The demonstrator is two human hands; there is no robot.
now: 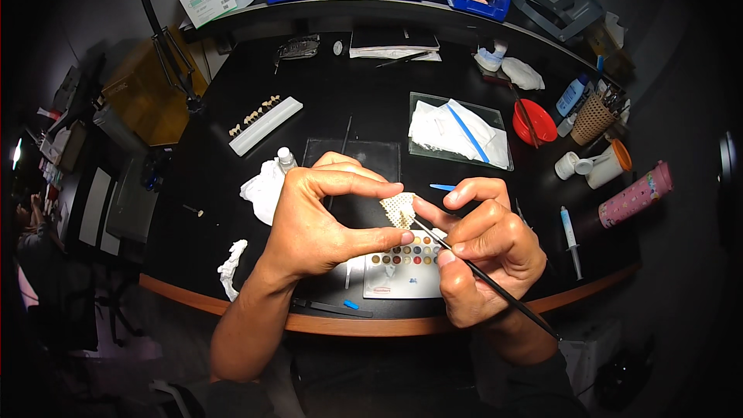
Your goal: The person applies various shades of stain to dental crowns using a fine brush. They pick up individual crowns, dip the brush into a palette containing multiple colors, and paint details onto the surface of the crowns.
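My left hand (313, 220) pinches a small pale perforated piece, like a honeycomb firing tray (397, 206), between thumb and index finger. A brownish-yellow spot shows low on it; I cannot make out what it is. In my right hand (495, 251) is a thin black-handled brush (505, 294), held like a pen and slanting up to the left. Its tip is at or very near the perforated piece. Below both hands lies a white palette (385, 282) with rows of small coloured wells, partly covered by my right hand.
White tissue (261, 192) and a small bottle (286, 158) stand left of my hands. Beyond is a white holder (271, 125) with tooth samples. On the right are a glass plate (501, 158) with white paper, a red bowl (552, 128), a syringe (570, 234) and a pink tumbler (636, 195).
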